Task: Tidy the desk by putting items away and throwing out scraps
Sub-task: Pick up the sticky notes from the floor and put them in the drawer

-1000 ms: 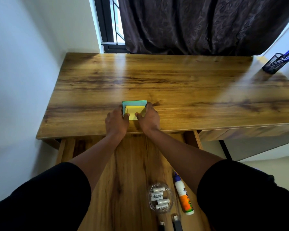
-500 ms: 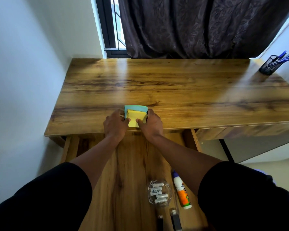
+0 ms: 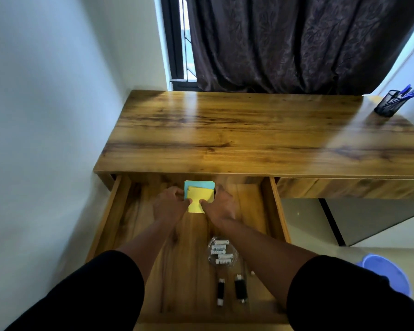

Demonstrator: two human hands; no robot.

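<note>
A small stack of sticky notes point(image 3: 199, 195), yellow on top of teal, is held inside the open wooden drawer point(image 3: 123, 204), near its back, just below the desk's front edge. My left hand point(image 3: 171, 203) grips the stack's left side and my right hand point(image 3: 219, 204) grips its right side, thumbs on the yellow sheet. Whether the stack touches the drawer floor I cannot tell. The wooden desk top point(image 3: 249, 132) lies bare beyond it.
The drawer also holds a clear round dish of white batteries point(image 3: 221, 252) and two black USB sticks point(image 3: 231, 291) near its front. A black mesh pen holder point(image 3: 390, 105) stands at the desk's far right. A blue bin point(image 3: 387, 273) sits on the floor, right. A wall runs along the left.
Both hands carried the sticky notes off the desk top, toward me and down into the open drawer. The view has tilted down and pulled back.
</note>
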